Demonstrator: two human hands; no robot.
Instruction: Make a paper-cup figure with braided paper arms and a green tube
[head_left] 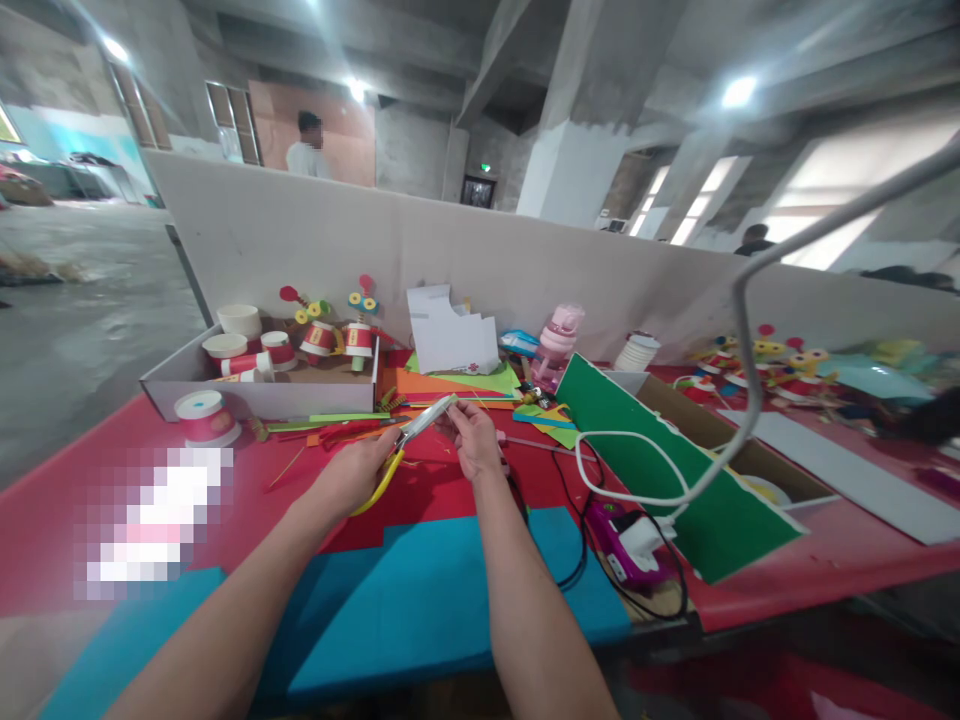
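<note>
My left hand (pixel 366 468) is closed around the yellow handles of a pair of scissors (pixel 426 418), whose blades point up and to the right. Near the blade tips, my right hand (pixel 474 442) pinches a tiny pale-green piece (pixel 451 402); its kind is too small to make out. Both hands hover over red paper (pixel 442 497) at the table's middle. Blue paper (pixel 442 590) lies beneath my forearms. Just beyond my fingers are strips and sheets of coloured paper (pixel 435 384).
At the back left, a box (pixel 259 398) holds paper cups and cup figures. One red-and-white cup (pixel 205 420) stands beside it. To the right are a green board (pixel 652 470), a purple power strip (pixel 622 545) and a white cable (pixel 742 330). A white partition (pixel 315 235) rises behind.
</note>
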